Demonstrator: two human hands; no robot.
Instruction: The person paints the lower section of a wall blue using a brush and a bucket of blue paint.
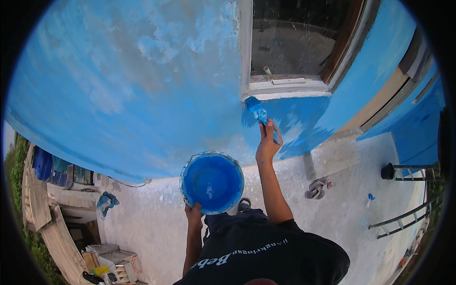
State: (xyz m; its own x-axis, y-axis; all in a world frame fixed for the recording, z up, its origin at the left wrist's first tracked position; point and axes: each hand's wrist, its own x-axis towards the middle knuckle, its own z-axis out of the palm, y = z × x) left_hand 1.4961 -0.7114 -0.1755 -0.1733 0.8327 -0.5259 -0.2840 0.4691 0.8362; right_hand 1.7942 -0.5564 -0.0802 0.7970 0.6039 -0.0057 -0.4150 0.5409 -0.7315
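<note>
Both hands were occupied: the right hand (267, 142) was closed around the handle end of a paint-covered brush (257, 110), while the left hand (193, 212) gripped the near rim of a bucket (239, 165). The brush lay just below the lower left corner of the window frame (245, 47), its bristles pointing up and leftward toward that corner. Its long axis slanted from the hand, at lower right, to the bristle tips at upper left; whether the tips pressed on the wall (156, 109) could not be told.

The right forearm reached well out from the body, nearly straight, with the fingers directed up toward the sill. The left arm was kept closer in, its thumb over the rim and its other fingers mostly hidden under the bucket, whose round mouth faced upward and showed blue paint (211, 178) inside.

Below the sill, a darker blue patch (289, 111) spread over the wall. Farther out, sandals (313, 194) lay on the floor (342, 213) near its wall-side edge, and a crumpled blue cloth (107, 202) lay toward the floor's left edge.
</note>
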